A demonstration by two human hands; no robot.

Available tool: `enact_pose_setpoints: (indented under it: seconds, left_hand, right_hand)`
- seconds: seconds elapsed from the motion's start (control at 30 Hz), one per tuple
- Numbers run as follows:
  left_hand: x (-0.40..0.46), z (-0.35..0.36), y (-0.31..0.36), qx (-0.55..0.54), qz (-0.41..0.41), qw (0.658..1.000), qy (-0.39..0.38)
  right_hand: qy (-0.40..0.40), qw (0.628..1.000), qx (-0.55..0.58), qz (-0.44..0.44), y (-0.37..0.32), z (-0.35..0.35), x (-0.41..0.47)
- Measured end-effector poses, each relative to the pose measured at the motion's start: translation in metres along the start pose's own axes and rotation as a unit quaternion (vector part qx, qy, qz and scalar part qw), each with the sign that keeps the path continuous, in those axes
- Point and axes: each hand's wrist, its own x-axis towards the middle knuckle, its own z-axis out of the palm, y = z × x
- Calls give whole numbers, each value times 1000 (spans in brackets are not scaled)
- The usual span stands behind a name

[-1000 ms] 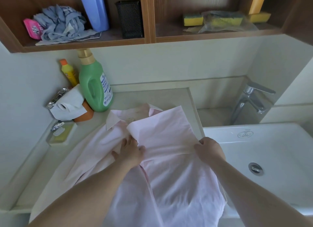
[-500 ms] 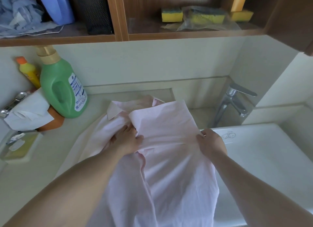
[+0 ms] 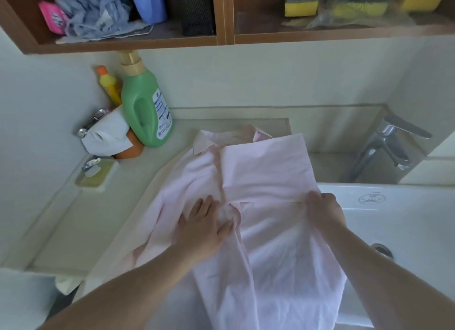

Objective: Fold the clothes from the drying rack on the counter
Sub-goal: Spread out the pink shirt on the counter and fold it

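Left hand [image 3: 204, 228] has flattened onto the shirt [image 3: 266, 182]; right hand [image 3: 322, 209] grasps its fold (green bottle [image 3: 145, 110] nearby).

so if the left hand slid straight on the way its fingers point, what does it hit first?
The left hand lies flat on the pink shirt, fingers pointing up and away toward the collar. It would run over more shirt and reach the collar first; the wall lies beyond, though depth is unclear.

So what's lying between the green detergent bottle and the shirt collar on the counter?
Nothing: in the head view a bare strip of counter separates the green detergent bottle from the pink shirt's collar.
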Motion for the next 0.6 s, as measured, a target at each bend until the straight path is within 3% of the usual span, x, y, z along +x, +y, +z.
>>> enact_pose_setpoints:
  seconds: [0.17, 0.3, 0.47, 0.6]
  left_hand:
    - [-43, 19, -33, 9, -22, 999, 43]
    - [-72, 21, -61, -5, -24, 996, 91]
    - [-116, 22, -86, -50, 15, 992, 116]
    - [-161, 33, -106, -91, 49, 985, 136]
  right_hand:
    - [47, 998, -34, -16, -6, 9, -14]
    - [126, 976, -125, -127, -13, 11, -47]
    - [65, 967, -139, -206, -13, 32, -115]
    - [66, 963, -147, -214, 6, 63, -178]
